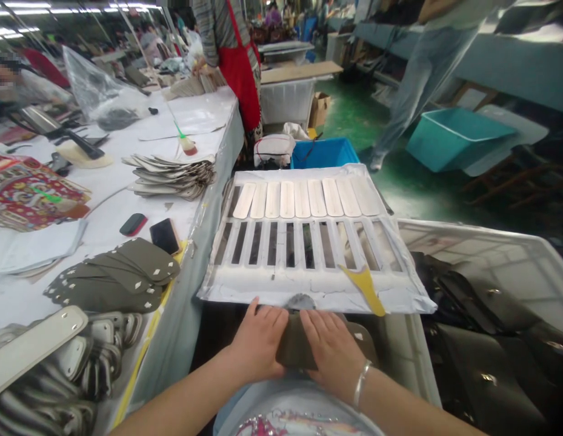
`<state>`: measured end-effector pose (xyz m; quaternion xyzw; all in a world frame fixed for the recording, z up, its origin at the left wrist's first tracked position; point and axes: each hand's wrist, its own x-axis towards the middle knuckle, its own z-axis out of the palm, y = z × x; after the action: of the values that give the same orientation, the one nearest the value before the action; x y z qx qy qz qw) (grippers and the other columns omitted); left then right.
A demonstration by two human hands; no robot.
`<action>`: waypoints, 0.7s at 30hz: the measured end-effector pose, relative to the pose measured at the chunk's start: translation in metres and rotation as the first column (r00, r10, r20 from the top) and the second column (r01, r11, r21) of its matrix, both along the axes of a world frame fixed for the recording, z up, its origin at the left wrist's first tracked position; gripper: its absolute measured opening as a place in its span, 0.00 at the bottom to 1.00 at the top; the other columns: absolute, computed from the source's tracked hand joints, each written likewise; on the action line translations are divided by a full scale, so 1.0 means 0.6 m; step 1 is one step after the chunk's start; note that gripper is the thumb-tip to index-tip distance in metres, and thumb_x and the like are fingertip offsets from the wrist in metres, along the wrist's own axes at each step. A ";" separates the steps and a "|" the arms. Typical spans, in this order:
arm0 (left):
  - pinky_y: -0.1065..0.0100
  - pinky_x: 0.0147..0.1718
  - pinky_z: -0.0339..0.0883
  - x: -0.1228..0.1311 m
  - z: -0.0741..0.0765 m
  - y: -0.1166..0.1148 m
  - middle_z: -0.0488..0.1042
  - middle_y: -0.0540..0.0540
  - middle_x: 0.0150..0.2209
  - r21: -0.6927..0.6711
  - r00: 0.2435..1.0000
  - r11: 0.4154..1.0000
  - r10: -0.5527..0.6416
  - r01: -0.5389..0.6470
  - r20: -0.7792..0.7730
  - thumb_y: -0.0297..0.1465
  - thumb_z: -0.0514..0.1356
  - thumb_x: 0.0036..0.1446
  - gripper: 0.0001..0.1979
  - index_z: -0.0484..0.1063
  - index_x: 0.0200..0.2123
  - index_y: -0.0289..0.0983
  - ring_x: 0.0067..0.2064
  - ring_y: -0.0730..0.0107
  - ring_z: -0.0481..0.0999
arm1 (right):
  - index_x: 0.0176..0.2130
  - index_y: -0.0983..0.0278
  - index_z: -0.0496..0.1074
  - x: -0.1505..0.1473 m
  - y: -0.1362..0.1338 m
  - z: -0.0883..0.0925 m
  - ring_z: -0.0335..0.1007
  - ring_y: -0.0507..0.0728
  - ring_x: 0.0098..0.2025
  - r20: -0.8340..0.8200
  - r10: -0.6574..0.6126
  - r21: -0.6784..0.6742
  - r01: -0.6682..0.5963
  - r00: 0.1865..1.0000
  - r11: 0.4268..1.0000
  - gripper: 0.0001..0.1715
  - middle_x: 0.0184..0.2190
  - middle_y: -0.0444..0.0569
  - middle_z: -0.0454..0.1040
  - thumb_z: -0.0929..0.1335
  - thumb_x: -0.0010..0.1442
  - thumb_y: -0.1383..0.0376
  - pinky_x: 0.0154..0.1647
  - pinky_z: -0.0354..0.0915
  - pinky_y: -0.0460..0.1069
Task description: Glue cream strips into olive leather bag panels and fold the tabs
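Observation:
Directly in front of my lap is a dark olive leather-like piece, lying between my two hands. My left hand grips its left edge, fingers pointing forward and thumb near the close corner. Across its right part lie the fingers of my right hand, with the thumb by the near edge. Another olive piece with a small pale mark shows beside my right hand. Just beyond my fingertips, a white-covered slotted board carries a row of pale strips and a yellow piece. My palms hide part of the held piece.
On the left table are fanned olive strips, stacked pale straps, a phone and a pile of strips. A bin with dark bags stands at right. Beyond are a blue crate and people.

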<state>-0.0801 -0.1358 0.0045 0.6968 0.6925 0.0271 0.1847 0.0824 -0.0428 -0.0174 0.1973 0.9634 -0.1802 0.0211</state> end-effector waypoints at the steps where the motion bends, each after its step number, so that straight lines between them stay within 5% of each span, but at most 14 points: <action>1: 0.46 0.58 0.33 0.007 -0.003 0.002 0.64 0.34 0.54 -0.002 0.999 1.000 -0.020 0.020 -0.043 0.44 0.58 0.44 0.38 0.57 0.56 0.28 0.55 0.48 0.60 | 0.58 0.76 0.56 -0.005 -0.006 -0.005 0.52 0.70 0.56 -0.011 0.008 0.009 -0.008 1.000 1.000 0.49 0.55 0.65 0.60 0.69 0.44 0.53 0.59 0.43 0.61; 4: 0.44 0.58 0.27 0.020 -0.015 0.002 0.56 0.28 0.59 0.002 0.992 0.998 -0.069 0.070 -0.108 0.47 0.54 0.48 0.41 0.52 0.59 0.23 0.60 0.44 0.50 | 0.61 0.78 0.50 -0.010 -0.010 -0.008 0.41 0.70 0.62 -0.036 0.054 -0.006 -0.054 0.998 0.999 0.56 0.61 0.66 0.50 0.67 0.45 0.47 0.62 0.33 0.61; 8: 0.52 0.60 0.32 0.013 -0.026 -0.009 0.54 0.35 0.61 0.054 0.993 0.993 -0.100 0.103 -0.056 0.51 0.55 0.45 0.46 0.49 0.61 0.28 0.62 0.50 0.49 | 0.63 0.74 0.45 0.015 0.022 0.014 0.40 0.69 0.63 -0.007 0.166 -0.119 -0.166 0.986 0.979 0.63 0.63 0.63 0.46 0.63 0.43 0.36 0.62 0.35 0.61; 10: 0.54 0.60 0.35 0.007 -0.029 -0.015 0.52 0.37 0.62 0.063 0.990 0.988 -0.141 0.142 -0.026 0.54 0.57 0.41 0.51 0.46 0.62 0.32 0.62 0.52 0.50 | 0.63 0.70 0.47 0.029 0.041 0.028 0.46 0.68 0.61 0.035 0.161 -0.171 -0.152 0.986 0.973 0.58 0.61 0.61 0.51 0.60 0.46 0.35 0.60 0.40 0.62; 14: 0.51 0.60 0.36 0.012 -0.033 -0.015 0.48 0.39 0.64 0.074 0.988 0.985 -0.154 0.155 -0.014 0.59 0.56 0.39 0.55 0.40 0.64 0.35 0.63 0.50 0.48 | 0.60 0.64 0.55 0.033 0.055 0.034 0.55 0.66 0.56 0.036 -0.058 -0.095 0.061 0.998 0.994 0.38 0.55 0.60 0.62 0.56 0.58 0.46 0.57 0.44 0.63; 16: 0.49 0.60 0.34 0.022 -0.030 -0.011 0.47 0.39 0.64 0.073 0.989 0.987 -0.144 0.145 -0.015 0.58 0.56 0.39 0.55 0.41 0.64 0.36 0.63 0.49 0.47 | 0.60 0.63 0.56 0.030 0.057 0.028 0.55 0.68 0.56 -0.017 -0.131 -0.109 0.129 0.991 0.986 0.36 0.54 0.60 0.63 0.58 0.59 0.48 0.56 0.44 0.65; 18: 0.47 0.60 0.34 0.028 -0.020 -0.008 0.47 0.39 0.64 0.057 0.989 0.988 -0.148 0.146 0.027 0.58 0.58 0.37 0.56 0.42 0.63 0.36 0.63 0.47 0.47 | 0.59 0.64 0.56 0.035 0.067 0.023 0.56 0.68 0.55 -0.089 -0.206 -0.344 0.164 0.974 0.925 0.39 0.53 0.60 0.65 0.62 0.55 0.46 0.57 0.44 0.65; 21: 0.48 0.60 0.39 0.015 0.004 -0.008 0.52 0.38 0.62 0.026 0.963 0.996 -0.092 0.089 0.253 0.56 0.57 0.43 0.49 0.46 0.63 0.38 0.62 0.49 0.52 | 0.61 0.64 0.51 0.067 0.103 0.019 0.59 0.63 0.55 -0.147 -0.389 -0.727 0.167 0.910 0.666 0.41 0.55 0.59 0.63 0.57 0.57 0.44 0.57 0.51 0.61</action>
<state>-0.0711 -0.1408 0.0067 0.7199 0.6304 0.1127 0.2677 0.1224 0.0189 -0.0061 0.2922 0.7723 -0.5591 -0.0750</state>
